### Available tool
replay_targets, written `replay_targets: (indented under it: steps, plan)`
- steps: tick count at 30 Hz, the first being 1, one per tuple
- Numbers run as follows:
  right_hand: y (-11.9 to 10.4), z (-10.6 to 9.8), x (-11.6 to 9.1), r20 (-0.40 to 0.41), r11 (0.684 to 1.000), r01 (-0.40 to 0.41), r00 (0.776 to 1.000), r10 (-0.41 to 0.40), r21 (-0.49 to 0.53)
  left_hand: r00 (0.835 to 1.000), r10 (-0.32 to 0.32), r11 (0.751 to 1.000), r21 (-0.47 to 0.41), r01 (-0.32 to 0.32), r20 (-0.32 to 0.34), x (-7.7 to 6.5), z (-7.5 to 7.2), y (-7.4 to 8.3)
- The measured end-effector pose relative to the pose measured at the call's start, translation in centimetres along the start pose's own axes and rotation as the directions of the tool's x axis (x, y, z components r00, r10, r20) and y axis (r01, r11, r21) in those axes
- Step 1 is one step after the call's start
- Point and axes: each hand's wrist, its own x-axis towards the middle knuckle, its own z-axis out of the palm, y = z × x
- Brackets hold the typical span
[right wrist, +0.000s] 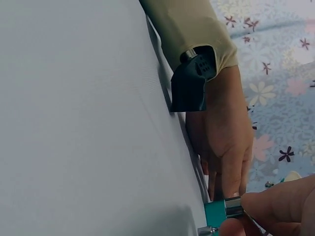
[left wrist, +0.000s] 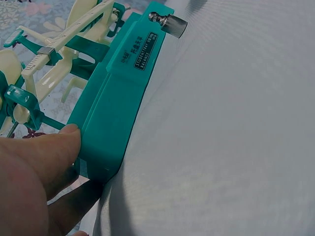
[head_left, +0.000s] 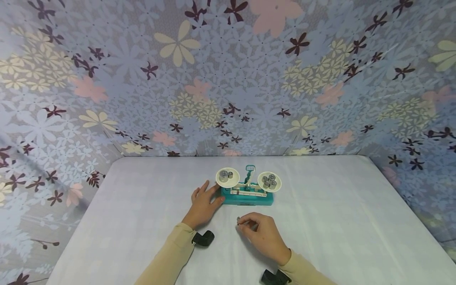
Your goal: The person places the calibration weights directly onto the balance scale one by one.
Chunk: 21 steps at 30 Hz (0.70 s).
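A teal balance scale stands on the table. Its left pan carries a larger and a smaller metal weight; its right pan carries several more. My left hand grips the base's left end, with the thumb against the top in the left wrist view. In front of the scale, my right hand pinches a small shiny weight between thumb and forefinger. The left wrist view shows a knobbed weight overlapping the base's front edge; I cannot tell what supports it.
A pale cloth covers the table. Flower-patterned fabric rises behind it and at both sides. Black wrist devices are worn at both sleeve cuffs.
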Motion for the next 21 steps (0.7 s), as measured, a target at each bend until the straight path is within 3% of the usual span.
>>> replay_targets:
  steps: [21]
  plan:
    - [-1.4,-1.1,0.8,-0.047,0.998,0.064,0.997,-0.063,0.015,0.999,-0.026,1.000,0.013,0.026,0.019,0.1,0.0,0.0]
